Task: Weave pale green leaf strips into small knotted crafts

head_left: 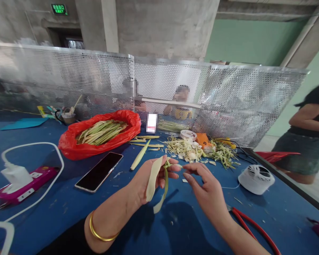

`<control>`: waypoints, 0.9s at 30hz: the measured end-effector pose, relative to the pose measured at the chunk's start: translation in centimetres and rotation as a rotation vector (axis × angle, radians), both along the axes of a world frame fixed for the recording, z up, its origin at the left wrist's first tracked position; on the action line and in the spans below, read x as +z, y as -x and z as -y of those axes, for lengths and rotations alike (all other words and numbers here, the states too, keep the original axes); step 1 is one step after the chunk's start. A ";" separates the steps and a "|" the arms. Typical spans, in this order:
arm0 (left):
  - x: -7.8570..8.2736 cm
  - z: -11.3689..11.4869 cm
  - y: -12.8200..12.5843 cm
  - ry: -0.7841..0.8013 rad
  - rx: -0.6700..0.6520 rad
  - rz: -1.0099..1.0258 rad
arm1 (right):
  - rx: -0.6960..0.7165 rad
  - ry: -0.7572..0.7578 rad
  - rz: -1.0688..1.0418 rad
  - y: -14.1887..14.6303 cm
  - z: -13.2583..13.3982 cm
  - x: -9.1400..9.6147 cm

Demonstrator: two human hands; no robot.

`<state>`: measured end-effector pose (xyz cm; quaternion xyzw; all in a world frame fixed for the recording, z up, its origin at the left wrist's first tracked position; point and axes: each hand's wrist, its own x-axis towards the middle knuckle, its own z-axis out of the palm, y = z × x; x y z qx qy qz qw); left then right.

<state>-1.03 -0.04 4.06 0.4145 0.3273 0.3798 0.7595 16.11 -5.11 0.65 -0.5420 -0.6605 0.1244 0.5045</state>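
My left hand (149,180), a gold bangle on its wrist, is closed around pale yellow-green leaf strips (154,180) that hang down from its fingers over the blue table (69,209). My right hand (204,189) pinches the top end of a thin green strip right beside the left fingertips. Both hands hover above the table's middle. Beyond them lies a heap of leaf trimmings (199,150) and a few loose long strips (140,154).
A red bag (95,147) full of leaf strips sits at centre left, a black phone (99,171) in front of it. A pink power strip with white charger (21,180) lies left, a small white fan (256,178) right, red-handled scissors (252,226) under my right wrist. People sit behind the perforated screen (228,95); another person (311,131) stands right.
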 end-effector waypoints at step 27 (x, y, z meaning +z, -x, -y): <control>-1.4 0.2 -1.1 0.013 -0.068 -0.148 | 0.081 -0.171 0.354 -0.7 0.1 0.5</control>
